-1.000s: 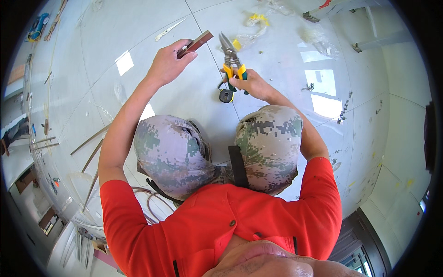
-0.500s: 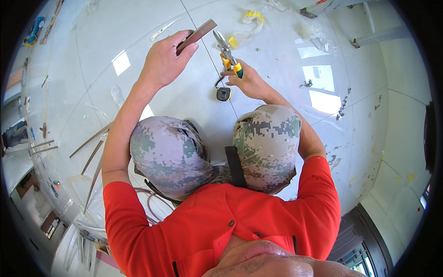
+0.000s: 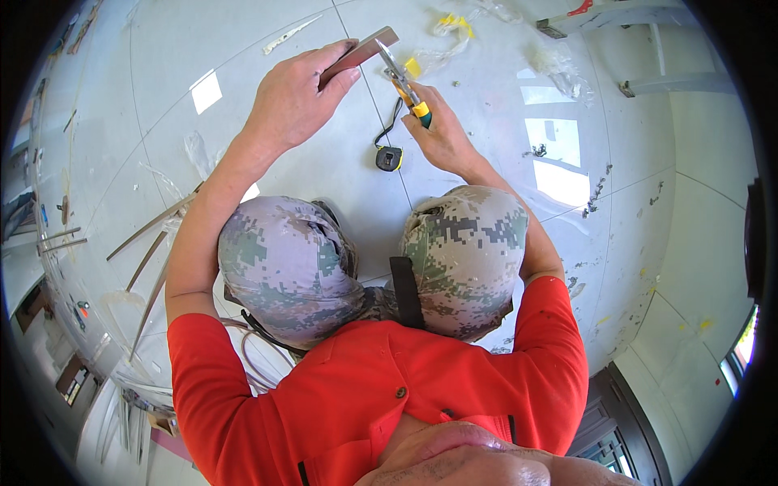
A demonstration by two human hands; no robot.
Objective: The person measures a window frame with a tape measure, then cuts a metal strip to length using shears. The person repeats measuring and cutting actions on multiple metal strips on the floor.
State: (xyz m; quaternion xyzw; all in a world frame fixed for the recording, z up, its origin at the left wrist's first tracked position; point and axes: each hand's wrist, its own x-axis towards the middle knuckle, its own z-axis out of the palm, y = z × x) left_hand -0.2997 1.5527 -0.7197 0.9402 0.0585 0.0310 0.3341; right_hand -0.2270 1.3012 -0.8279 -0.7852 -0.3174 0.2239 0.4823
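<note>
My left hand (image 3: 293,101) grips a short brown trim strip (image 3: 369,50) between thumb and fingers, its free end pointing up and right. Wrapped round the yellow and green handles of a pair of metal snips (image 3: 395,69) is my right hand (image 3: 446,139). The jaws of the snips are up against the strip near its free end; whether they have it between them I cannot tell. Below the snips, a black and yellow tape measure (image 3: 389,159) with a wrist strap lies on the floor, close to my right hand but apart from it.
My camouflage-covered knees (image 3: 284,267) are bent up below my hands. Several long thin strips (image 3: 146,261) lie on the tiled floor at left. Clear plastic wrapping (image 3: 559,69) and metal legs (image 3: 640,85) are at the far right. A dark door (image 3: 596,413) stands at lower right.
The snips have come up to the strip; a gap showed between them before. My left hand and the strip have shifted slightly right. The tape measure's strap shows more fully now.
</note>
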